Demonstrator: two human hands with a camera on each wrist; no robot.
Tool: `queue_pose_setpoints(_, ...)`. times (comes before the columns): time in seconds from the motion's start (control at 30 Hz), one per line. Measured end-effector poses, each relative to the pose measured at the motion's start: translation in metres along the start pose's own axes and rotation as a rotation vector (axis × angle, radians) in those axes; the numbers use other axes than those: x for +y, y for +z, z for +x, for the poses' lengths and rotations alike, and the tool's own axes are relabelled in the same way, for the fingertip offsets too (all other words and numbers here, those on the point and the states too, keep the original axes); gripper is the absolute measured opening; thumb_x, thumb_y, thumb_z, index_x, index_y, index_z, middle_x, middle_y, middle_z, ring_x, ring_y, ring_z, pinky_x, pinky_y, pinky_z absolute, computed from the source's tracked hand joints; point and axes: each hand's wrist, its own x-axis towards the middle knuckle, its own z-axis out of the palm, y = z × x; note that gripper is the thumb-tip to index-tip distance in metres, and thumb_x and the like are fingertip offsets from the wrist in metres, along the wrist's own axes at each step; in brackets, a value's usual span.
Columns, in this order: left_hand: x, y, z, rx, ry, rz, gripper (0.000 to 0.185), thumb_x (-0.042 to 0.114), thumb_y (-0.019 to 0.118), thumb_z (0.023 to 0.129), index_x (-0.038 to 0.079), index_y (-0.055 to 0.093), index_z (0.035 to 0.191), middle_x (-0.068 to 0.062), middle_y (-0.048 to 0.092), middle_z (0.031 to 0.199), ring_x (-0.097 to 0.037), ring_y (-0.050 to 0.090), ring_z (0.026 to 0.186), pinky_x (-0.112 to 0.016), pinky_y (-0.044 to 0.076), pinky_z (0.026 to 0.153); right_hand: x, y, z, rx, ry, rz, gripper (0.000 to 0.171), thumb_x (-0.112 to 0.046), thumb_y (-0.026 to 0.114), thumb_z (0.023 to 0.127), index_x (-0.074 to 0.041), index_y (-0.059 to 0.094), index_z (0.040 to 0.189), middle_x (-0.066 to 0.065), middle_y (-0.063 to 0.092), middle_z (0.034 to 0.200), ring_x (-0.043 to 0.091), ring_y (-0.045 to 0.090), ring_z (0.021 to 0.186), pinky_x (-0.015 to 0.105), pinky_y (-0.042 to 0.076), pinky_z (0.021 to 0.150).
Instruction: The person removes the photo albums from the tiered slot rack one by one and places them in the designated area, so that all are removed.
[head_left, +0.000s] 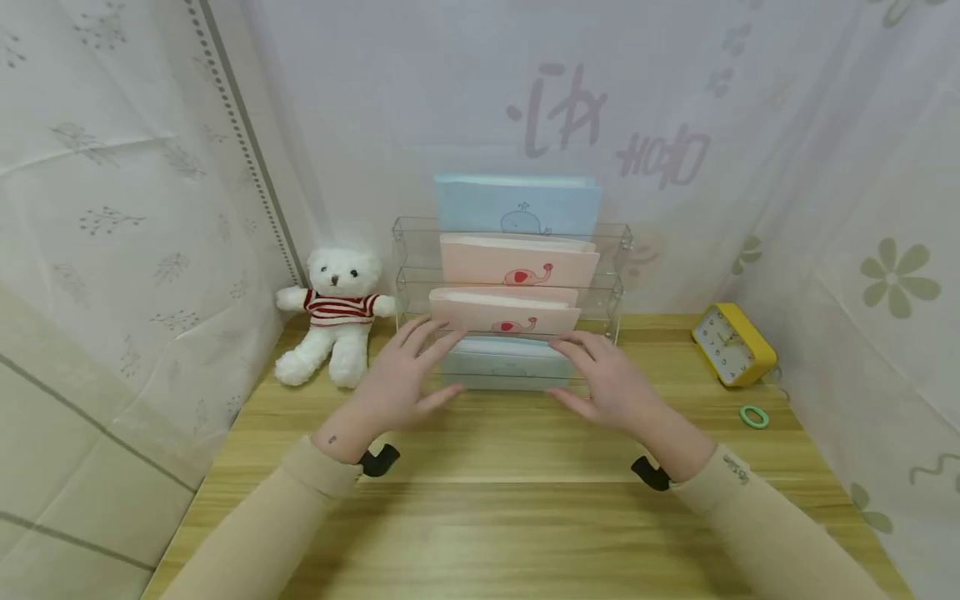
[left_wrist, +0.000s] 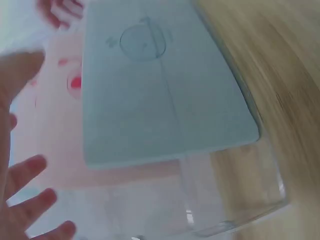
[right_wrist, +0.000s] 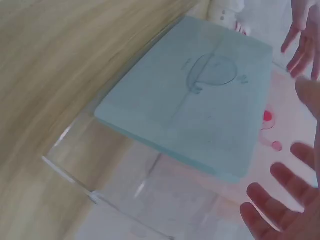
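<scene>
White teddy bear [head_left: 335,312] in striped shirt sits at far left of wooden desk [head_left: 480,508], against the curtain. Left hand [head_left: 397,379] and right hand [head_left: 611,379], fingers spread and holding nothing, flank the pale blue booklet [head_left: 504,364] in the front tier of the clear acrylic rack [head_left: 609,287]; pink booklets fill the tiers behind. Yellow clock [head_left: 731,343] and green ring [head_left: 753,416] lie at right.
</scene>
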Motion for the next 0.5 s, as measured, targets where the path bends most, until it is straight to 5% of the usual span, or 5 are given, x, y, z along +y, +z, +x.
queue_pose_setpoints(0.13, -0.011, 0.014, -0.009, 0.233, -0.166, -0.091, 0.062, 0.020, 0.085, 0.095, 0.004, 0.061, 0.150, -0.028, 0.057, 0.146, -0.049, 0.055, 0.135, -0.064, 0.053, 0.110, 0.005, 0.009, -0.001, 0.058, 0.108, 0.021, 0.065, -0.033, 0.090, 0.093, 0.000, 0.065, 0.144, 0.019, 0.067, 0.131, 0.034, 0.071, 0.108, 0.050, 0.066, 0.092)
queue_pose_setpoints(0.2, -0.015, 0.021, -0.014, 0.297, -0.285, -0.139, 0.060, 0.015, 0.083, 0.096, 0.002, 0.058, 0.149, -0.029, 0.055, 0.145, -0.050, 0.054, 0.132, -0.065, 0.052, 0.107, 0.006, 0.012, -0.002, 0.051, 0.173, 0.032, 0.063, -0.035, 0.087, 0.096, 0.000, 0.064, 0.144, 0.019, 0.067, 0.132, 0.034, 0.072, 0.107, 0.050, 0.067, 0.089)
queue_pose_setpoints(0.37, -0.024, 0.037, -0.025, 0.248, -0.588, -0.316, 0.073, 0.021, 0.071, 0.106, 0.007, 0.037, 0.169, -0.026, 0.048, 0.159, -0.046, 0.051, 0.144, -0.064, 0.050, 0.118, 0.007, 0.022, -0.002, 0.021, 0.320, 0.113, 0.064, -0.038, 0.082, 0.100, -0.002, 0.060, 0.147, 0.019, 0.065, 0.137, 0.037, 0.072, 0.115, 0.053, 0.066, 0.091)
queue_pose_setpoints(0.5, -0.031, 0.049, -0.030, 0.184, -0.704, -0.453, 0.078, 0.025, 0.064, 0.111, 0.011, 0.024, 0.176, -0.024, 0.046, 0.169, -0.046, 0.054, 0.148, -0.060, 0.055, 0.118, 0.010, 0.031, 0.000, 0.028, 0.359, 0.196, 0.062, -0.035, 0.083, 0.101, 0.000, 0.059, 0.147, 0.021, 0.067, 0.137, 0.039, 0.070, 0.123, 0.058, 0.063, 0.102)
